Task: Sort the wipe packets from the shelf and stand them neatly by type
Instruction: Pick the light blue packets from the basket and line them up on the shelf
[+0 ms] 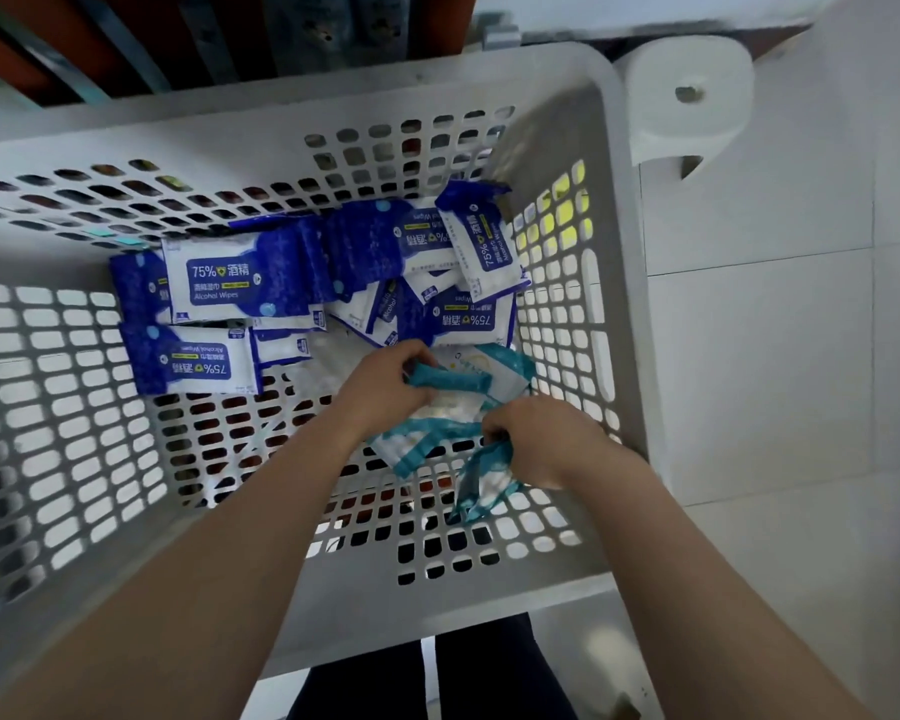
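Fingers [419, 394], left hand [380, 392]: curled round the teal end of a teal wipe packet [481, 374]; the packet lies near the basket's right wall, just on the near side of the blue heap

Fingers [494, 426], right hand [539, 444]: clamped on a second teal packet [481, 483], which hangs crumpled below the hand, above the perforated floor

Third teal packet [422, 449]: between the two hands, low on the basket floor; whether it touches the other two cannot be told

Blue alcohol wipe packets [214, 283]: loose pile across the far half of the floor, printed "75%" and "Alcohol Wipes"; some lie face up, some are turned upside down, and one is tilted in the far right corner

Basket [627, 304]: white plastic, with perforated walls and floor; both bare forearms reach in over the near rim

Paper roll [661, 116]: white, outside the basket, beside its far right corner

Dark trousers [489, 667]: below the near rim
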Demonstrator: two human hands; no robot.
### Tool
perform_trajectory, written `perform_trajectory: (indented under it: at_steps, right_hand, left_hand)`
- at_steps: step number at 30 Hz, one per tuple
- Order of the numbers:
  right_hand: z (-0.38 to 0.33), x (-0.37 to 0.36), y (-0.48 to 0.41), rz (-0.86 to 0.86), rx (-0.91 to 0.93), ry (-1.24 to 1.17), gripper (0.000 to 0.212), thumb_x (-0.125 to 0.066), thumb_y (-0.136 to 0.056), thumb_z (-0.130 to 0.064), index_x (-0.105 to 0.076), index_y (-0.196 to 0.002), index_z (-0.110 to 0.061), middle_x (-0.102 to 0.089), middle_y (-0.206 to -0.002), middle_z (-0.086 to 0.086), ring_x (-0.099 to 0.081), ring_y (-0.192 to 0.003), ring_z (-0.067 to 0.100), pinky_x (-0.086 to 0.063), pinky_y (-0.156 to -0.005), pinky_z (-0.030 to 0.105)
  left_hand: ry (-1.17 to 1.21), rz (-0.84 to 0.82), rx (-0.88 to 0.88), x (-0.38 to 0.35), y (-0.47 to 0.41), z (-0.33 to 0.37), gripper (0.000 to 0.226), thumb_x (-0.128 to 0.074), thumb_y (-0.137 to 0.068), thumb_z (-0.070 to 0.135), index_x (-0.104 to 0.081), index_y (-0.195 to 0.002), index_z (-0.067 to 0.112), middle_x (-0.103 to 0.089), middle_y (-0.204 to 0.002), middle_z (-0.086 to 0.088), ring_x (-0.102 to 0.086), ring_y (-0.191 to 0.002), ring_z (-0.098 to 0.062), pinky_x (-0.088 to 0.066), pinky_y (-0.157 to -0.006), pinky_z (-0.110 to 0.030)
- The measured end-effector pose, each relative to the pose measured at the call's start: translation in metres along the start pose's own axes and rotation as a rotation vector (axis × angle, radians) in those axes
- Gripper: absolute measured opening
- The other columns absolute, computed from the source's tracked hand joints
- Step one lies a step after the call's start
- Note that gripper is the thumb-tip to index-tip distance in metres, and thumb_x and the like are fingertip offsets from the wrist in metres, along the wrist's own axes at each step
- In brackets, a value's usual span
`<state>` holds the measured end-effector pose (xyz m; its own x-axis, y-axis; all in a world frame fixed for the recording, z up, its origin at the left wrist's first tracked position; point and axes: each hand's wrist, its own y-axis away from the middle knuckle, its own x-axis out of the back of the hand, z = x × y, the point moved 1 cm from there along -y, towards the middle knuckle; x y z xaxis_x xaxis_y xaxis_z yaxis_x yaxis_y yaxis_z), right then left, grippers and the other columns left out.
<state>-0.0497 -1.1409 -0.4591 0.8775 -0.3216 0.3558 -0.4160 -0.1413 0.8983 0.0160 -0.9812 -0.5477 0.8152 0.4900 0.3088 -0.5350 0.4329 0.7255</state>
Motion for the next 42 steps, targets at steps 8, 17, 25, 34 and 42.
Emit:
perform_trajectory:
  at_steps: [8,17,25,34,42]
  right_hand:
    - [-0.001,0.000,0.000,-0.009,0.005,0.012,0.038,-0.048,-0.088,-0.004,-0.059,-0.116,-0.028,-0.061,-0.116,0.002,-0.058,-0.103,0.025,-0.050,-0.081,0.033]
    - [0.001,-0.003,-0.001,-0.005,-0.011,-0.003,0.043,-0.049,-0.087,-0.004,-0.058,-0.120,-0.029,-0.060,-0.121,0.003,-0.057,-0.108,0.026,-0.050,-0.081,0.034]
    - [0.001,-0.003,-0.001,-0.006,-0.014,0.003,0.041,-0.050,-0.089,-0.006,-0.057,-0.121,-0.030,-0.059,-0.122,0.001,-0.056,-0.110,0.025,-0.048,-0.082,0.035]
    - [0.002,-0.005,-0.001,0.011,-0.006,0.007,0.043,-0.049,-0.087,-0.004,-0.058,-0.120,-0.029,-0.060,-0.120,0.002,-0.057,-0.106,0.026,-0.049,-0.079,0.034]
    - [-0.019,-0.001,0.011,0.060,-0.001,-0.069,0.047,-0.055,-0.084,-0.005,-0.058,-0.123,-0.030,-0.063,-0.113,-0.003,-0.060,-0.099,0.021,-0.052,-0.084,0.036]
  left_hand:
    - [-0.214,0.048,-0.162,-0.006,-0.005,0.033,0.035,-0.059,-0.090,0.008,-0.055,-0.121,0.022,-0.062,-0.111,0.001,-0.062,-0.095,-0.017,-0.050,-0.070,-0.025]
    - [0.749,0.417,0.536,-0.048,-0.006,0.000,0.052,-0.074,-0.072,-0.009,-0.048,-0.116,-0.003,-0.063,-0.111,-0.017,-0.064,-0.090,-0.023,-0.053,-0.064,-0.029]
    - [0.965,0.210,0.773,-0.047,-0.019,0.029,0.031,-0.072,-0.082,0.003,-0.054,-0.108,0.006,-0.065,-0.113,-0.012,-0.062,-0.083,-0.013,-0.045,-0.038,-0.019]
    - [1.055,0.169,0.653,-0.042,-0.010,0.014,0.029,-0.065,-0.088,0.005,-0.056,-0.116,0.006,-0.066,-0.114,-0.017,-0.066,-0.083,-0.023,-0.053,-0.066,-0.032]
    - [1.003,0.272,0.655,0.009,0.049,-0.031,0.030,-0.058,-0.092,0.004,-0.048,-0.119,0.011,-0.061,-0.111,-0.014,-0.062,-0.091,-0.026,-0.053,-0.065,-0.040]
